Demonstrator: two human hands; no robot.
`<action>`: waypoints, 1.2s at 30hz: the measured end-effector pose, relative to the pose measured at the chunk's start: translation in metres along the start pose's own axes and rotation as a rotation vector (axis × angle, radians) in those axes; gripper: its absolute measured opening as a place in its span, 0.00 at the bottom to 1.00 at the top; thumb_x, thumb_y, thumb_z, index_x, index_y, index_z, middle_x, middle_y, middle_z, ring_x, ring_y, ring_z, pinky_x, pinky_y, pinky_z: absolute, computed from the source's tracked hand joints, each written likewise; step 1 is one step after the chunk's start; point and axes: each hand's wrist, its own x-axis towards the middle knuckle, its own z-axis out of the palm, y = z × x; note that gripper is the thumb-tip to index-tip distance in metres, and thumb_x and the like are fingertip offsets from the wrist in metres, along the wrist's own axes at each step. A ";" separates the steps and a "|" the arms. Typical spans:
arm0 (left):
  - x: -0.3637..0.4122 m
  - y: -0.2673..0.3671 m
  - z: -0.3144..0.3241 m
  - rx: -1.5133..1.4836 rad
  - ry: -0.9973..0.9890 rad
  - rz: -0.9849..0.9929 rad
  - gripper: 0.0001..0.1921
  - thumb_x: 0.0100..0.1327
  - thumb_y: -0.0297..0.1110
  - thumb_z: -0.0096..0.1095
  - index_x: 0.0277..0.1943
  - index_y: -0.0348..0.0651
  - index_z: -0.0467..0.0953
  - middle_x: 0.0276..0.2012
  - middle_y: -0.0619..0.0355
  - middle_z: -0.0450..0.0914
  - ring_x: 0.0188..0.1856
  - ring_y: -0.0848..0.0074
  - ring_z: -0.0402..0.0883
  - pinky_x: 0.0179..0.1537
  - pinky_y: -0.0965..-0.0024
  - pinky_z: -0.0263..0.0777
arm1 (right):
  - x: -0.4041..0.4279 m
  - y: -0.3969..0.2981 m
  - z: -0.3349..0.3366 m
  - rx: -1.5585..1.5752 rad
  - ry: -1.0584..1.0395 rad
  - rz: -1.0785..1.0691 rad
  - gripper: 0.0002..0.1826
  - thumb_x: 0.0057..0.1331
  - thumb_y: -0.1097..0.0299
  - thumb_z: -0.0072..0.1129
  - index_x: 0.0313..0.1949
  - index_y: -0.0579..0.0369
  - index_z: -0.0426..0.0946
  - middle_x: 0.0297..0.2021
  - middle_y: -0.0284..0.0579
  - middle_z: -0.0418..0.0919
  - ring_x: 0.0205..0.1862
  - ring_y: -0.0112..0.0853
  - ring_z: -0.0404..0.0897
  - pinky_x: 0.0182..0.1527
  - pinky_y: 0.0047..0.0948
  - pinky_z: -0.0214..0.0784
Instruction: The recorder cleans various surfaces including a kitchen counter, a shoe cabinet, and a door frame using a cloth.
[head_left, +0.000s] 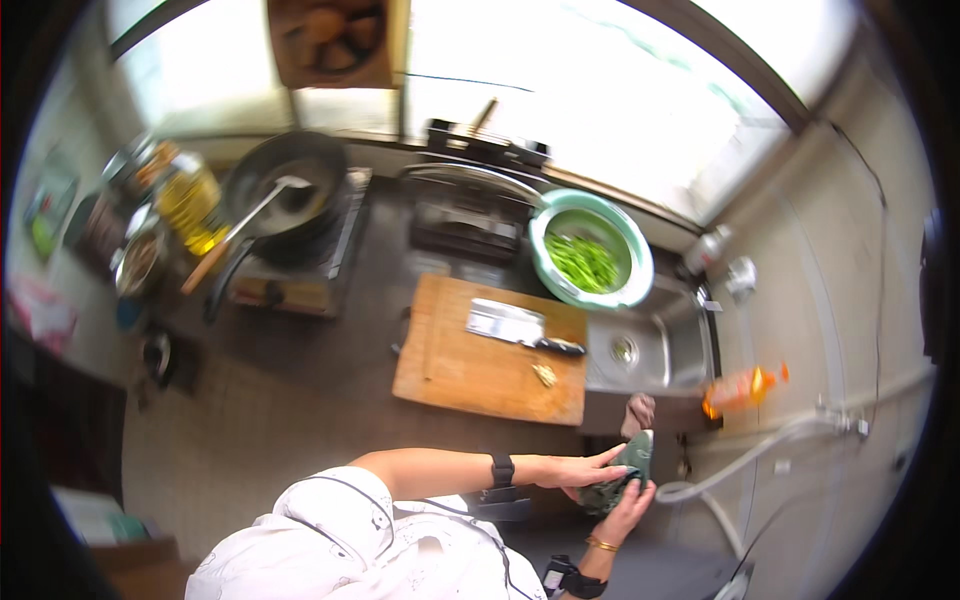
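Observation:
A dark green cloth (640, 450) is bunched between my two hands at the lower right, in front of the counter's edge. My left hand (589, 471) reaches across from the left and presses its extended fingers onto the cloth. From below, my right hand (628, 511) grips the same cloth, its fingers curled over the side. Folds and fingers hide part of the cloth. Just beyond it, a greyish-brown rag (639, 415) hangs at the counter's front edge.
A wooden cutting board (457, 360) bears a cleaver (506, 321) and chopped pale pieces (545, 375). A green basin (639, 259) of cut green vegetables (581, 262) overlaps the steel sink (649, 352). An orange bottle (739, 391) stands right; a wok (292, 161) with a spatula (262, 202) sits left.

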 end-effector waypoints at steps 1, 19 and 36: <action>-0.019 0.009 0.001 -0.040 0.147 0.032 0.43 0.54 0.66 0.40 0.64 0.60 0.28 0.62 0.57 0.47 0.61 0.66 0.51 0.55 0.54 0.55 | 0.001 0.008 0.021 0.232 -0.137 0.127 0.14 0.63 0.59 0.42 0.39 0.59 0.63 0.34 0.42 0.67 0.36 0.29 0.66 0.41 0.28 0.59; -0.200 -0.131 0.002 -0.218 1.780 0.740 0.20 0.64 0.47 0.39 0.38 0.37 0.72 0.28 0.60 0.75 0.30 0.81 0.68 0.35 0.74 0.64 | -0.178 -0.016 0.179 0.283 -1.262 -0.342 0.16 0.66 0.62 0.36 0.41 0.64 0.66 0.32 0.48 0.72 0.32 0.32 0.70 0.35 0.29 0.61; -0.467 -0.353 0.225 -0.006 2.305 0.635 0.29 0.63 0.52 0.39 0.60 0.39 0.52 0.52 0.44 0.65 0.55 0.60 0.65 0.54 0.65 0.58 | -0.503 -0.013 0.129 0.179 -1.978 -0.082 0.09 0.63 0.67 0.44 0.38 0.58 0.66 0.28 0.34 0.69 0.30 0.22 0.67 0.31 0.20 0.62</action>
